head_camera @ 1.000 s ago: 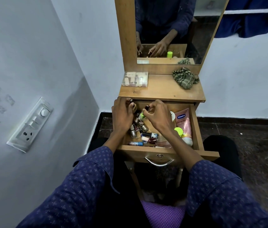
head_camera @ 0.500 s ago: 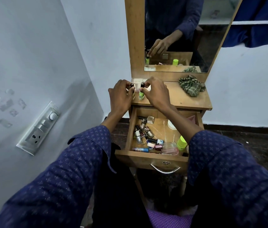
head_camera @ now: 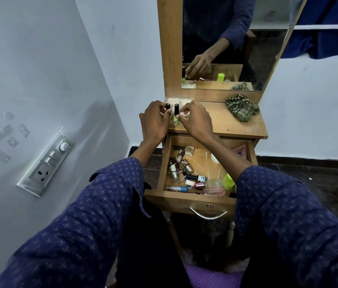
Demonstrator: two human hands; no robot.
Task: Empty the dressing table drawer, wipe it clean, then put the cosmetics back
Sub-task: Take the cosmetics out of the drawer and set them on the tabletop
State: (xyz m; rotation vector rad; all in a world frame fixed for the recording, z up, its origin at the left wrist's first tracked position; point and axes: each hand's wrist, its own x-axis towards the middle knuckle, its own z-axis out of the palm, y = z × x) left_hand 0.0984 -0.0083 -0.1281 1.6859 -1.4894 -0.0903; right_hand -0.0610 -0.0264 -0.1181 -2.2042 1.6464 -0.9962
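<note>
Drawer (head_camera: 197, 199): pulled open below the tabletop, still littered with small bottles (head_camera: 179, 166) and a green-capped tube (head_camera: 228, 180) at its right side.
Left hand (head_camera: 153, 121): fingers curled round a black-capped bottle (head_camera: 167, 107), standing it on the tabletop (head_camera: 236, 125).
Right hand (head_camera: 195, 119): fingertips pinching a green bottle (head_camera: 176, 118) with a tall black cap, upright just beside the first.
Cloth (head_camera: 241, 110): striped, crumpled on the tabletop's far right, well apart from the hands.
Mirror (head_camera: 226, 42): shows one reaching hand.
Wall: switch plate (head_camera: 45, 163) at left.
</note>
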